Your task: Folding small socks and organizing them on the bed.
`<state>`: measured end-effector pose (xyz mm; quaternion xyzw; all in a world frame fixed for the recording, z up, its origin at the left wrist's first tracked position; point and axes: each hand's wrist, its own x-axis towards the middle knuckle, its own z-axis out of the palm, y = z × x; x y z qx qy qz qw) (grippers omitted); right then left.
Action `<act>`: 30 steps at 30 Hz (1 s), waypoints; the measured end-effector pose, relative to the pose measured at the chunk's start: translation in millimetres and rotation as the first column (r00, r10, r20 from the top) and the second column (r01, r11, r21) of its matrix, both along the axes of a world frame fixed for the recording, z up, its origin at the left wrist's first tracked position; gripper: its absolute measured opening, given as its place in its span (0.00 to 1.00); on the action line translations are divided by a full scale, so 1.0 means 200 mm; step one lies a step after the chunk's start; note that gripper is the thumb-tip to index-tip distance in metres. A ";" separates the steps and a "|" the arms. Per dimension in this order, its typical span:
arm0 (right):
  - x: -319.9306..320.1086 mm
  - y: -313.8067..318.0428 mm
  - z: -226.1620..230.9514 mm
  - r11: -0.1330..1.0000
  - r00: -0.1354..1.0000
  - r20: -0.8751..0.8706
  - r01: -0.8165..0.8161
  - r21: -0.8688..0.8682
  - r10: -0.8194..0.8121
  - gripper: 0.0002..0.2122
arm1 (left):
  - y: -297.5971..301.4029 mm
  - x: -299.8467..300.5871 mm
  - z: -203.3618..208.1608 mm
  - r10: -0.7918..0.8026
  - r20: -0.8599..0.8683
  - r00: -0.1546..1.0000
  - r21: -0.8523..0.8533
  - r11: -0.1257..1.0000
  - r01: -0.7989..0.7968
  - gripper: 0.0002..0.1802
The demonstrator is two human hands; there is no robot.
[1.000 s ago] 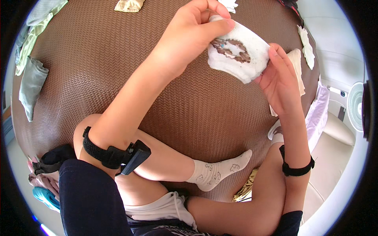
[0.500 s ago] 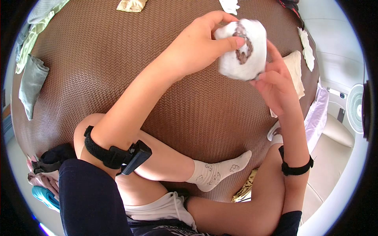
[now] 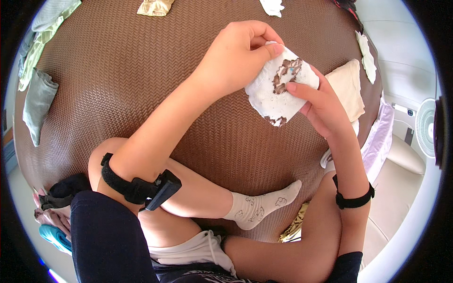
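I hold a small white sock (image 3: 276,92) with a brown pattern, folded into a flat square, above a brown woven mat (image 3: 118,80). My left hand (image 3: 240,56) pinches its upper edge between thumb and fingers. My right hand (image 3: 321,106) supports it from the right, with the thumb across its front. Both forearms carry black straps. My crossed legs lie below, one foot in a white patterned sock (image 3: 262,207).
Loose garments lie around the mat: greenish cloths (image 3: 40,101) at the left, a beige piece (image 3: 155,7) and a white piece (image 3: 271,7) at the top, cream cloth (image 3: 349,87) at the right. Dark and pink clothes (image 3: 56,203) are piled at lower left. A white fan (image 3: 427,127) stands right.
The white sock has been turned and folded over from an open oval into a compact flat square, and both hands shifted their grip on it.
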<state>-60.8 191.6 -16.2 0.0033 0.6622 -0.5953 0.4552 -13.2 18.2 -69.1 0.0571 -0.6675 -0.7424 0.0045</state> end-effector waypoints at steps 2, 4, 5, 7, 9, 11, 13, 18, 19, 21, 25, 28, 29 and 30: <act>0.00 0.01 -0.03 1.000 1.000 0.018 0.007 -0.015 -0.007 0.20 | -0.02 0.00 -0.01 -0.061 0.035 0.998 -0.019 0.998 0.062 0.11; 0.00 0.02 -0.06 1.000 1.000 0.027 0.013 -0.020 -0.013 0.21 | -0.02 -0.01 -0.01 -0.122 0.061 0.991 -0.027 0.992 0.123 0.13; 0.01 0.03 -0.08 0.988 0.988 0.067 0.142 -0.068 -0.137 0.20 | 0.00 -0.01 -0.03 -0.136 0.125 0.983 -0.031 0.990 0.141 0.17; 0.01 0.03 -0.09 0.928 0.936 0.150 0.340 -0.153 -0.319 0.17 | 0.01 -0.01 -0.03 -0.217 0.152 0.964 0.009 0.976 0.219 0.29; 0.00 0.02 -0.09 0.927 0.936 0.156 0.340 -0.161 -0.316 0.16 | 0.02 0.00 -0.03 -0.248 0.158 0.956 -0.028 0.966 0.256 0.28; -0.02 0.03 -0.10 0.952 0.958 0.135 0.273 -0.139 -0.255 0.14 | 0.00 0.01 -0.05 -0.225 0.138 0.964 -0.073 0.969 0.237 0.28; -0.04 0.04 -0.10 0.968 0.967 0.114 0.237 -0.085 -0.227 0.15 | -0.02 0.01 -0.07 -0.126 0.191 0.973 -0.043 0.990 0.137 0.26; 0.00 0.05 -0.15 0.967 0.988 -0.112 0.128 0.221 -0.105 0.19 | -0.06 -0.02 -0.06 0.128 0.235 0.963 -0.063 0.991 -0.117 0.24; 0.02 0.07 -0.19 0.971 0.952 -0.285 -0.040 0.237 0.109 0.21 | -0.06 -0.03 -0.06 0.194 0.271 0.943 0.065 0.974 -0.219 0.22; 0.04 0.07 -0.21 0.874 0.729 -0.489 -0.345 0.341 0.478 0.29 | -0.10 -0.02 -0.05 0.188 0.326 0.926 0.355 0.884 -0.304 0.19; 0.11 0.09 -0.20 0.567 0.179 -0.542 -0.365 0.738 0.821 0.33 | -0.13 -0.06 -0.07 0.313 0.420 0.852 0.571 0.638 -0.516 0.17; 0.11 0.05 -0.17 0.458 0.008 -0.472 -0.254 0.852 0.882 0.33 | -0.15 -0.06 -0.04 0.507 0.430 0.747 0.553 0.506 -0.662 0.20; 0.11 0.06 -0.17 0.405 0.035 -0.409 -0.247 0.881 0.912 0.34 | -0.14 -0.06 -0.07 0.504 0.388 0.772 0.580 0.517 -0.629 0.25; 0.11 0.06 -0.19 0.454 0.051 -0.453 -0.206 0.867 0.890 0.34 | -0.17 -0.06 -0.09 0.547 0.421 0.724 0.563 0.468 -0.681 0.24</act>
